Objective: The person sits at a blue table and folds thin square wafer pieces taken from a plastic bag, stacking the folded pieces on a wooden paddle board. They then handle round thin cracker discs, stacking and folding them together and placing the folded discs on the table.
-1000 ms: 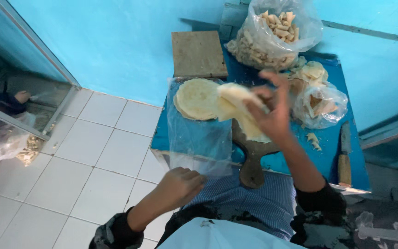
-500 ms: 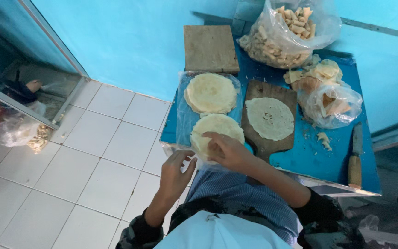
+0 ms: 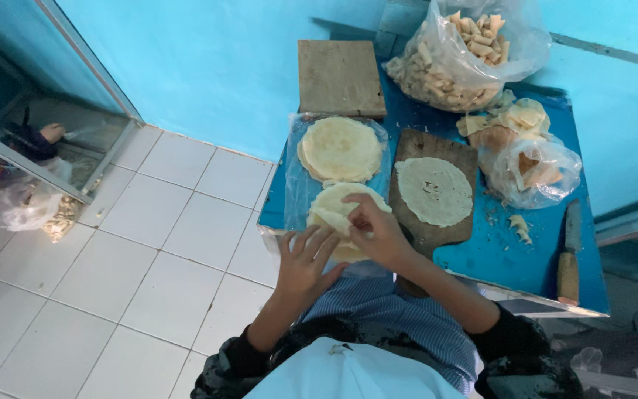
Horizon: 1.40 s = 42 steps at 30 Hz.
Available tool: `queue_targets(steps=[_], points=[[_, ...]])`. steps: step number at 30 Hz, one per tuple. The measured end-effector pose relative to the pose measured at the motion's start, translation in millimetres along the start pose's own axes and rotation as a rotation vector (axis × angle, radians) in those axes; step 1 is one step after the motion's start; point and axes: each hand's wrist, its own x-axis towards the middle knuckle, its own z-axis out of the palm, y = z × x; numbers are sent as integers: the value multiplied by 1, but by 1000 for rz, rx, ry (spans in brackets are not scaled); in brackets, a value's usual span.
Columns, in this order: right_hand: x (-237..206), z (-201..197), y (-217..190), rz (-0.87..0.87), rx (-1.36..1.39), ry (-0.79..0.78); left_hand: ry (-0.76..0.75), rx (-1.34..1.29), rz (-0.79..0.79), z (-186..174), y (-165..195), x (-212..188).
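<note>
1. Bright blue walls and white floor tiles (image 3: 149,244) surround a small blue table (image 3: 526,255).
2. At its near left edge, a round pale dough sheet (image 3: 337,214) lies on clear plastic wrap (image 3: 297,192), just below a stack of similar flat rounds (image 3: 340,148).
3. Right hand (image 3: 374,233) pinches the sheet's edge between fingertips, grasping it.
4. Left hand (image 3: 304,262) rests open, fingers spread flat against the sheet's lower left rim.
5. Beside them, a dark wooden paddle board (image 3: 407,159) carries another thin round (image 3: 434,191).
6. A wooden-handled knife (image 3: 570,255) lies at the table's right edge, below clear bags of rolled pastry pieces (image 3: 467,52).
</note>
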Motion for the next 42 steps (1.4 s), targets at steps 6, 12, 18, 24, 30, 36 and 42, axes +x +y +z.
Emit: queue_targets(steps=[6,12,18,24,30,36,42], points=[[22,-50,35,55,149,185,-45,41,4,7,-6,-6],[37,-123,47,-38,167,419,-65,53,-15,10,-8,-7],[21,-155,-2,-180,302,482,-95,46,-31,1,-6,8],[-29,-150,-70,-210,142,71,-72,-385,35,-23,-2,65],[-58,-135,-94,15,133,21,-708,-1190,-123,12,16,125],[-44,-170,-62,-30,-66,274,-617,-785,-207,55,-4,182],[-21,-180,3,-298,-190,605,-91,-568,293,116,-24,237]])
